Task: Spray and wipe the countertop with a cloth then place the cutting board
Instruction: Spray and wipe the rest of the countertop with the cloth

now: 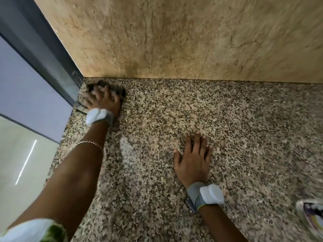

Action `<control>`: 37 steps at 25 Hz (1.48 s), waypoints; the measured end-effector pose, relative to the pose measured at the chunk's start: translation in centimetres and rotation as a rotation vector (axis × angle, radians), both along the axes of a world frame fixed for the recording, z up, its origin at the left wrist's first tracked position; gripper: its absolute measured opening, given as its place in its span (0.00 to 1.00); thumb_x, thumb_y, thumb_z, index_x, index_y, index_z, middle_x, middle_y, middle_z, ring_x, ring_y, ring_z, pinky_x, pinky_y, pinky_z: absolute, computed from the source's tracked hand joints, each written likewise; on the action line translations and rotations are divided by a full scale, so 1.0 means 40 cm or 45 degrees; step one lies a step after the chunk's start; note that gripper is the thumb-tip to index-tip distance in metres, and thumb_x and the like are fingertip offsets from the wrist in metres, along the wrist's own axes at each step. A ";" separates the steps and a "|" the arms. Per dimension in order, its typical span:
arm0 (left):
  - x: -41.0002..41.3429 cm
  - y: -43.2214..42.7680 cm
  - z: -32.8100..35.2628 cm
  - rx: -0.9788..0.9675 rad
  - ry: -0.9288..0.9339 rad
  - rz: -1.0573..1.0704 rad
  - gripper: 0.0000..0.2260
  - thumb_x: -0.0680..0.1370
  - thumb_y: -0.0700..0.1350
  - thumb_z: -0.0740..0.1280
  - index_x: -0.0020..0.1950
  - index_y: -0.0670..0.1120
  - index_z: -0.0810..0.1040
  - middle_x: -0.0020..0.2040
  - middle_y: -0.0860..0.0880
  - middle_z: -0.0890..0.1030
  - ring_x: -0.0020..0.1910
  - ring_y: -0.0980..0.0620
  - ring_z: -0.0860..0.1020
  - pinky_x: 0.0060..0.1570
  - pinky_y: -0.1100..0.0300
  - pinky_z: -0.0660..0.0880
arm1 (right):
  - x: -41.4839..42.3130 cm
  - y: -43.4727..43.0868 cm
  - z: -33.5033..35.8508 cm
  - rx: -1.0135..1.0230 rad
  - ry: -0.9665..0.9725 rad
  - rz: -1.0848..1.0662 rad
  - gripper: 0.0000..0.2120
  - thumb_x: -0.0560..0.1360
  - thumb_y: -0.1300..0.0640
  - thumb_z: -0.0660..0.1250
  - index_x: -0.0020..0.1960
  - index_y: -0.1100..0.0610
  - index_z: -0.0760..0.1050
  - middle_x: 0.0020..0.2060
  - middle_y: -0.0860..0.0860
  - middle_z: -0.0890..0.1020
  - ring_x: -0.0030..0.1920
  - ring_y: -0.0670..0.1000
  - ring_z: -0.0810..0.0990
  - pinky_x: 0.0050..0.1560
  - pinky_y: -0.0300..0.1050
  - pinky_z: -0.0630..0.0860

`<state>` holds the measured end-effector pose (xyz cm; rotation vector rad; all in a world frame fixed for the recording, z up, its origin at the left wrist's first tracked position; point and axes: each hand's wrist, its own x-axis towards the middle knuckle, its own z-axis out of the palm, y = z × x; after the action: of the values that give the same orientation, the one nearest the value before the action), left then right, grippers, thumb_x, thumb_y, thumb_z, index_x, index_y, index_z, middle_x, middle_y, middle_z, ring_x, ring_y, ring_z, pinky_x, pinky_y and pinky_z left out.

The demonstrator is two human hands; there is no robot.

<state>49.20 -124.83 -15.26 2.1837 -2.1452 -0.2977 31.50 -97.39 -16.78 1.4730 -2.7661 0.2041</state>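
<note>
My left hand (pixel 102 99) presses a dark cloth (pixel 118 90) flat on the speckled granite countertop (pixel 244 137) in the far left corner, beside the window frame. The cloth shows past my fingers on the far and right sides. My right hand (pixel 194 158) lies flat on the counter near the middle, fingers spread, holding nothing. A pale streak (pixel 127 151) marks the stone between my two arms. Both wrists wear grey bands with white pads. No spray bottle or cutting board is visible.
A beige marble wall (pixel 174 35) rises along the back of the counter. A dark metal window frame (pixel 52 60) bounds the left side. A blurred white object (pixel 312 217) lies at the right edge of the view.
</note>
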 end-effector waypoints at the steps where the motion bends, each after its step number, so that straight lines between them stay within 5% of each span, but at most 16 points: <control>1: -0.062 0.002 0.000 0.021 0.021 -0.031 0.32 0.74 0.68 0.37 0.76 0.57 0.44 0.78 0.44 0.44 0.75 0.33 0.41 0.69 0.31 0.39 | 0.002 0.000 -0.001 0.002 0.001 0.002 0.31 0.74 0.41 0.50 0.69 0.59 0.67 0.69 0.61 0.68 0.70 0.64 0.65 0.68 0.66 0.59; 3: -0.207 0.057 -0.010 0.065 0.022 -0.290 0.35 0.73 0.69 0.33 0.76 0.54 0.41 0.78 0.41 0.43 0.74 0.33 0.41 0.68 0.31 0.37 | 0.000 0.003 -0.005 0.002 0.005 0.001 0.31 0.75 0.41 0.50 0.70 0.59 0.67 0.70 0.61 0.68 0.71 0.64 0.64 0.68 0.65 0.58; 6: -0.314 0.178 -0.012 0.011 -0.114 -0.747 0.30 0.78 0.64 0.42 0.77 0.54 0.45 0.78 0.43 0.47 0.75 0.35 0.44 0.71 0.34 0.39 | -0.001 0.004 -0.003 -0.010 -0.004 0.000 0.31 0.74 0.41 0.51 0.70 0.58 0.67 0.70 0.60 0.68 0.71 0.63 0.64 0.69 0.64 0.58; 13: -0.252 0.056 0.019 0.010 -0.018 -0.316 0.30 0.78 0.62 0.44 0.77 0.50 0.46 0.78 0.41 0.47 0.75 0.34 0.44 0.71 0.35 0.41 | 0.003 0.000 0.007 -0.019 -0.018 -0.015 0.31 0.73 0.41 0.51 0.69 0.59 0.69 0.69 0.60 0.69 0.70 0.64 0.66 0.67 0.66 0.61; 17: -0.513 0.263 0.022 0.089 -0.045 -0.933 0.30 0.78 0.62 0.43 0.77 0.52 0.42 0.77 0.41 0.42 0.74 0.31 0.39 0.69 0.31 0.36 | 0.002 -0.002 0.007 -0.008 -0.053 -0.030 0.32 0.72 0.42 0.50 0.70 0.58 0.66 0.69 0.61 0.68 0.70 0.64 0.64 0.68 0.66 0.59; 20: -0.486 0.320 0.029 0.057 -0.199 -1.256 0.27 0.78 0.62 0.47 0.76 0.59 0.48 0.78 0.47 0.49 0.76 0.36 0.47 0.72 0.34 0.45 | 0.005 0.010 0.011 0.014 -0.070 0.014 0.33 0.73 0.41 0.49 0.70 0.58 0.66 0.69 0.61 0.68 0.70 0.63 0.65 0.69 0.65 0.58; 23: -0.263 0.261 0.026 -0.102 -0.009 -1.038 0.22 0.78 0.60 0.49 0.73 0.61 0.53 0.74 0.49 0.58 0.72 0.42 0.59 0.69 0.36 0.58 | -0.042 0.082 0.013 -0.003 -0.041 -0.033 0.31 0.74 0.40 0.49 0.69 0.57 0.68 0.70 0.60 0.67 0.71 0.63 0.64 0.69 0.64 0.58; 27: -0.157 0.202 0.041 0.071 -0.103 -0.404 0.28 0.78 0.63 0.45 0.77 0.57 0.46 0.78 0.46 0.46 0.76 0.38 0.44 0.71 0.35 0.41 | -0.151 0.222 0.012 0.031 -0.130 -0.346 0.34 0.74 0.39 0.47 0.74 0.56 0.60 0.74 0.62 0.59 0.74 0.64 0.55 0.71 0.65 0.51; 32: -0.423 0.467 0.015 0.013 -0.159 -0.877 0.31 0.76 0.67 0.36 0.76 0.56 0.40 0.78 0.43 0.41 0.75 0.36 0.39 0.69 0.33 0.34 | -0.160 0.244 0.007 0.048 -0.113 -0.329 0.37 0.74 0.37 0.41 0.74 0.58 0.60 0.74 0.62 0.58 0.74 0.64 0.55 0.72 0.63 0.48; 35: -0.355 0.595 0.005 -0.064 -0.301 -1.044 0.26 0.78 0.62 0.43 0.76 0.59 0.49 0.78 0.47 0.49 0.76 0.38 0.46 0.69 0.35 0.32 | -0.163 0.248 0.011 0.021 -0.134 -0.334 0.36 0.74 0.37 0.42 0.74 0.58 0.60 0.74 0.62 0.59 0.74 0.64 0.55 0.72 0.63 0.49; 37: -0.211 0.563 0.000 -0.117 -0.182 -0.873 0.27 0.76 0.62 0.45 0.75 0.57 0.54 0.77 0.48 0.53 0.76 0.41 0.50 0.71 0.35 0.40 | -0.167 0.245 0.012 0.071 -0.154 -0.325 0.34 0.76 0.38 0.45 0.75 0.58 0.57 0.75 0.62 0.55 0.75 0.63 0.52 0.72 0.63 0.47</control>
<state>40.77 -102.30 -15.25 1.3894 -2.8582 -0.0664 24.83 -87.59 -16.28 1.1357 -3.0439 0.2217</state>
